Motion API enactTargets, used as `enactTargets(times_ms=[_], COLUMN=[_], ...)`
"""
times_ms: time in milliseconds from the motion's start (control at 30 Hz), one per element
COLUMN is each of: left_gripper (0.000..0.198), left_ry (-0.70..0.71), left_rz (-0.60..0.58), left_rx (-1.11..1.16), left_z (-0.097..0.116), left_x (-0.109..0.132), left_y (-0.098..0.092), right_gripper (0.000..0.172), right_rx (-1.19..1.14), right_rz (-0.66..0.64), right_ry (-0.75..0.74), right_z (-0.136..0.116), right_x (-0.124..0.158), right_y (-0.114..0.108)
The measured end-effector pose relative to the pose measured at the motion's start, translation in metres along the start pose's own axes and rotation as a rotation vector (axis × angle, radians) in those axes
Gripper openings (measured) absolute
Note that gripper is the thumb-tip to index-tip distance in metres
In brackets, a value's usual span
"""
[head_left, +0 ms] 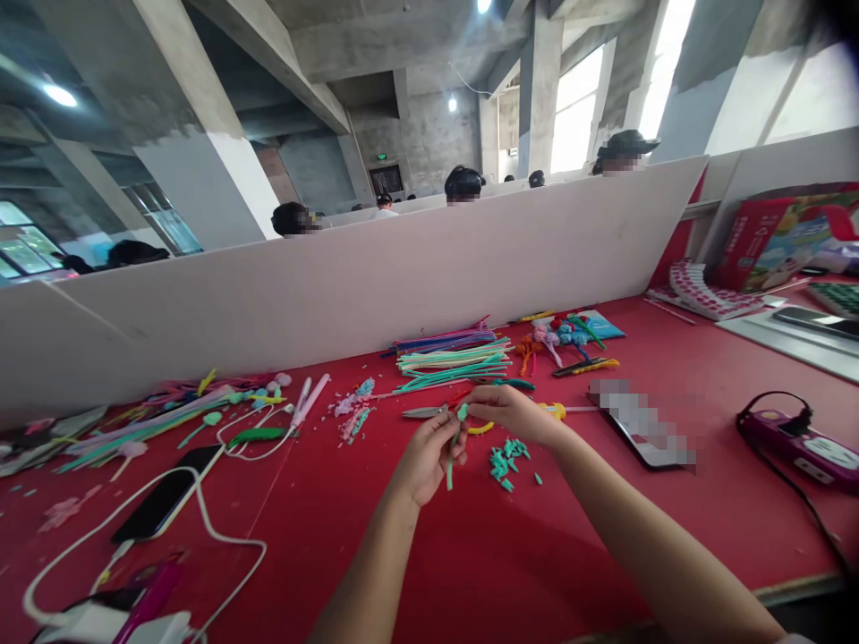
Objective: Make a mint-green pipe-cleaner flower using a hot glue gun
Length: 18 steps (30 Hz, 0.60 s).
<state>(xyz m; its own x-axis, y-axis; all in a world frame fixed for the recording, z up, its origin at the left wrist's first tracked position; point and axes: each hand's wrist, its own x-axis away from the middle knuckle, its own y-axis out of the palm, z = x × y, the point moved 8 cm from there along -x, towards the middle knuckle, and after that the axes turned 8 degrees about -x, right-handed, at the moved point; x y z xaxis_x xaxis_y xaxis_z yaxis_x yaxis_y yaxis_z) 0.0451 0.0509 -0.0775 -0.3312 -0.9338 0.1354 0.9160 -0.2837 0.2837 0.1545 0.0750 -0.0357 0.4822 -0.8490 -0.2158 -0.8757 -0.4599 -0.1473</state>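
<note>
In front of me, my left hand (pixel 429 461) is closed on a light green pipe cleaner (pixel 450 472), whose lower end hangs below the fingers. At its top is a small rounded green head (pixel 463 411), its exact shape too small to make out. The fingertips of my right hand (pixel 506 410) pinch at this head from the right. Scissors (pixel 422 412) lie just behind my hands, their handles partly hidden. A loose pile of small green cut pieces (pixel 508 462) rests on the red table beneath my right wrist.
Bundled pipe cleaners (pixel 456 360) lie by the white partition (pixel 376 286). Pompom-like pieces (pixel 570 331) sit behind right. A phone (pixel 171 492) with a white cable (pixel 201 510) is at left; a purple device (pixel 798 447) stands at right. People sit beyond the partition.
</note>
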Motion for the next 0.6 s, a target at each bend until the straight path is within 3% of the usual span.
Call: enactTargets(times_ms=[267,600], left_gripper=[0.023,0.021], left_ry=[-0.056,-0.030], left_rz=[0.011,0.086], left_rx=[-0.005,-0.121], left_z=[-0.023,-0.036], left_x=[0.002,-0.002], left_y=[-0.006,-0.021], right_gripper=[0.031,0.025], right_rx=[-0.141,-0.104], right_rz=[0.095,0.130], right_ry=[0.034,0.051], right_z=[0.037,0.057], right_x=[0.006,0.002], right_y=[0.008,0.010])
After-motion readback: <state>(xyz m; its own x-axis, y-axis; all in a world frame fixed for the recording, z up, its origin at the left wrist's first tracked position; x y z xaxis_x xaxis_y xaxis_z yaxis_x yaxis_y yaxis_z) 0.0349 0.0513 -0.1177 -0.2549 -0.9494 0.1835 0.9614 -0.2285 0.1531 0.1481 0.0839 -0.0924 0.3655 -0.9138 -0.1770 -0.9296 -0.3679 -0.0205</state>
